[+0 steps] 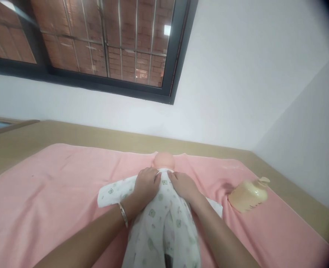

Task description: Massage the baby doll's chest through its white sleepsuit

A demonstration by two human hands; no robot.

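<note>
Two bare hands rest on a baby doll (164, 160) dressed in a white cotton garment with small green prints (164, 223). The doll lies mid-frame, its head toward 12 o'clock. The left hand (146, 184) and right hand (182, 185) lie palm-down just below the collar, fingers spread nearly flat on the cloth and gripping nothing. A silver bangle (123, 214) circles the left wrist. A pink towel (41, 193) lies beneath the doll. A cream plastic bottle (248, 194) lies tipped over at 3 o'clock.

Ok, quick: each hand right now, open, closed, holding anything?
Left hand: palm down, curled on the doll's white printed cloth garment; grip cannot be told.
Right hand: likewise on that garment; grip cannot be told.
</note>
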